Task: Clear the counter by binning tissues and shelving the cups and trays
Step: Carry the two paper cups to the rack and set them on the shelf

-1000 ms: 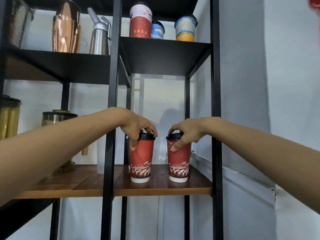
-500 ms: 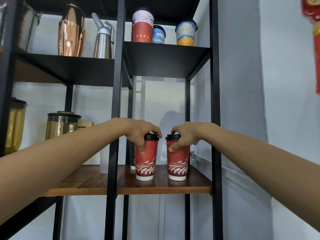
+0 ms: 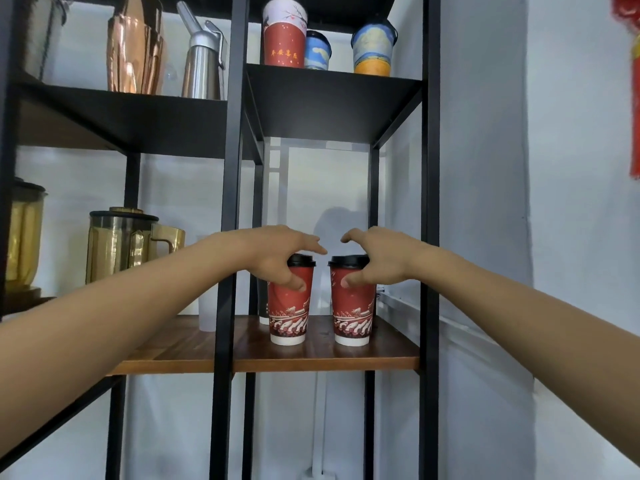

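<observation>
Cups (image 3: 290, 303) upright on shelf (image 3: 325, 355); both grips (image 3: 277, 254) spread open over lids.

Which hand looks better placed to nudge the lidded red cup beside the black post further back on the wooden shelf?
Left. The left hand hovers over that left red cup, thumb at its side; the right hand is over the right red cup.

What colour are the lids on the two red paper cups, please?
Both lids are black, seen in the head view.
</observation>
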